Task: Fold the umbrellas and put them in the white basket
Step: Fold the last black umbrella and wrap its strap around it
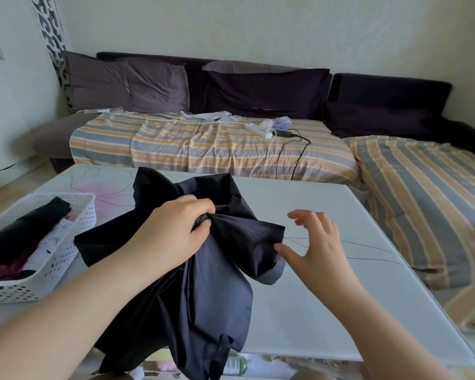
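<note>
Left hand: fingers curled tight round bunched cloth of black umbrella, gripping at mid-canopy. Right hand: fingers spread and relaxed, holding nothing; thumb tip touching or just beside the cloth edge at the canopy's right fold, exact contact not discernible.

Umbrella: collapsed, canopy loose and crumpled, not yet wrapped. Spread over the near-left part of white table, lower panels hanging past the near edge. Shaft and handle hidden by cloth. One fold at right showing a paler grey inner face.

White basket: perforated plastic, standing on the table's left end, just beside the umbrella's left edge; touching or apart not discernible. Contents: one folded black umbrella lying diagonally, plus white and dark-red fabric items underneath, type not certain.

Table: white top with pink floral print and thin dark line pattern at far-left corner; similar thin lines running right from beneath the right hand. Lower shelf partly visible under the near edge, holding a green-labelled bottle and other small items too blurred to identify.

Background: dark purple sofa with cushions along the far wall, seat covered by striped sheet in orange, grey and cream. White power strip on the sheet, with white and black cables trailing down the front. Second striped covering at right, well apart from the basket.
</note>
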{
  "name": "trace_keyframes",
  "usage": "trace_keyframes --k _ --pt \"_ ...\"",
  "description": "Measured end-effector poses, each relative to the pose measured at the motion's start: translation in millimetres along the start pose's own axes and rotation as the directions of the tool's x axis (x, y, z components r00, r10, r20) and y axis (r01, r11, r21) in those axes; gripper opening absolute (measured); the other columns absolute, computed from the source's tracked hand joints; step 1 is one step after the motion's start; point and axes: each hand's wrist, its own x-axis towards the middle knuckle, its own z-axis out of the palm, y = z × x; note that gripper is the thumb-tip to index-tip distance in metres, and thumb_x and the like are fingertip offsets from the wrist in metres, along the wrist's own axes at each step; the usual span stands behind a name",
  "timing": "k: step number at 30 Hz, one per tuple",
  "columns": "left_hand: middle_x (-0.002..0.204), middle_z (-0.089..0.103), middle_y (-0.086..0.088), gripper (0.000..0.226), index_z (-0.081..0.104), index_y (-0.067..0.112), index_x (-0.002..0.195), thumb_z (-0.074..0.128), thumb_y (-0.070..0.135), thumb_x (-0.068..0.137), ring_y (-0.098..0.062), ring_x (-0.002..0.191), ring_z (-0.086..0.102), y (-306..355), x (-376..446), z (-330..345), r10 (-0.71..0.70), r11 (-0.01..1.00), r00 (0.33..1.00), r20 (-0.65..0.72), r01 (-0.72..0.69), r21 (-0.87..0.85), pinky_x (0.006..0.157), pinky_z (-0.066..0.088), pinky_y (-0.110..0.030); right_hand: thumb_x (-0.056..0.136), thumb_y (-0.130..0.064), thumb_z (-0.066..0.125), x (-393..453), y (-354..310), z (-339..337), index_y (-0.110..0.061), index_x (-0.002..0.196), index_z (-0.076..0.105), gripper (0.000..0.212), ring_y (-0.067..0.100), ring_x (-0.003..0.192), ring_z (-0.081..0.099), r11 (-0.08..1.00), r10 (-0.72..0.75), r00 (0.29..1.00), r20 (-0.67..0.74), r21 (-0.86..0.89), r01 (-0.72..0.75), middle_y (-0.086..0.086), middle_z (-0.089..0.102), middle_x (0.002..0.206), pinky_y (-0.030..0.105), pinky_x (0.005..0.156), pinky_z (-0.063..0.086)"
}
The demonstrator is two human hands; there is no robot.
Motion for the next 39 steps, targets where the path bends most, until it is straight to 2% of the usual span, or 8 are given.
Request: trace_keyframes --k 3,8,11,17,21,25,34,39 --pt "0.09 0.06 0.007 0.016 0.066 0.019 0.104 0.057 0.017 0.09 -0.005 0.053 0.05 -1.5 2.5 0.6 0.004 1.0 1.0 -0.006 -0.004 0.006 0.057 0.039 -0.015 0.082 -0.024 0.073 5.5 -4.8 2.9 -0.031 0.109 0.058 0.033 -0.001 0.097 0.046 0.993 0.002 0.995 0.098 0.121 -0.014 -0.015 0.049 0.105 0.002 0.083 0.031" --pt "0.1 0.063 0.006 0.021 0.069 0.015 0.108 0.058 0.016 0.091 -0.011 0.076 0.061 -0.3 4.5 1.9 0.012 1.0 1.0 -0.019 -0.012 -0.014 0.07 0.046 -0.022 0.088 -0.018 0.066 19.7 -24.1 7.0 -0.014 0.082 0.068 0.007 0.013 0.074 0.053 0.984 -0.18 0.982 0.051 0.02 0.18 -0.006 0.059 0.078 0.025 0.069 0.045" --pt "0.096 0.066 0.004 0.016 0.071 0.013 0.102 0.062 0.016 0.09 -0.017 0.084 0.064 -2.5 4.8 1.9 0.054 0.999 0.998 -0.043 -0.054 -0.001 0.073 0.051 -0.032 0.086 -0.009 0.066 25.8 -25.3 0.0 -0.012 0.078 0.069 0.009 0.009 0.072 0.057 0.965 -0.241 0.966 -0.093 0.078 0.249 -0.005 0.066 0.076 0.016 0.064 0.044" --pt "0.093 0.067 0.003 0.017 0.072 0.011 0.102 0.061 0.016 0.09 -0.001 0.064 0.05 -8.2 6.7 1.2 0.039 0.999 0.996 -0.075 -0.038 0.009 0.064 0.039 -0.014 0.09 -0.017 0.064 12.3 -12.3 -0.9 -0.024 0.096 0.058 0.011 -0.005 0.083 0.058 0.923 0.161 0.983 -0.088 0.365 -0.119 -0.015 0.065 0.09 0.005 0.068 0.041" --pt "0.09 0.065 0.005 0.017 0.071 0.013 0.102 0.06 0.017 0.09 -0.001 0.069 0.052 -15.5 7.0 -1.6 -0.031 0.999 0.994 -0.101 0.028 -0.037 0.065 0.037 -0.01 0.092 -0.05 0.052 3.1 17.7 14.1 -0.012 0.109 0.052 0.042 0.023 0.1 0.061 0.636 0.627 0.706 0.329 0.307 -0.708 -0.001 0.06 0.101 0.034 0.089 0.049" --pt "0.088 0.065 0.004 0.016 0.071 0.013 0.101 0.06 0.016 0.09 0.002 0.072 0.053 -19.1 8.3 -5.5 -0.069 0.997 0.99 -0.123 0.063 -0.053 0.065 0.037 -0.009 0.09 -0.054 0.052 -4.0 18.6 29.8 -0.007 0.106 0.062 0.05 0.023 0.09 0.066 0.212 0.495 0.461 0.736 0.412 -0.886 0.01 0.074 0.096 0.032 0.083 0.049" --pt "0.09 0.059 0.01 0.019 0.071 0.01 0.106 0.061 0.016 0.09 0.005 0.061 0.051 -33.0 5.9 -12.4 -0.186 0.981 0.969 -0.16 0.176 -0.075 0.062 0.035 0.0 0.092 -0.021 0.062 32.6 -9.7 37.6 -0.014 0.083 0.064 0.011 -0.001 0.08 0.06 0.304 0.427 0.805 0.412 0.773 -0.557 -0.008 0.069 0.082 0.018 0.072 0.037" --pt "0.095 0.063 0.006 0.021 0.07 0.012 0.108 0.062 0.019 0.089 0.004 0.066 0.048 -51.0 5.0 -13.8 -0.283 0.957 0.94 -0.192 0.264 -0.119 0.063 0.034 0.002 0.097 -0.019 0.053 56.8 -7.5 48.3 -0.006 0.081 0.059 0.021 0.015 0.08 0.063 0.05 0.382 0.83 0.407 0.887 -0.458 0.008 0.066 0.084 0.025 0.083 0.049"
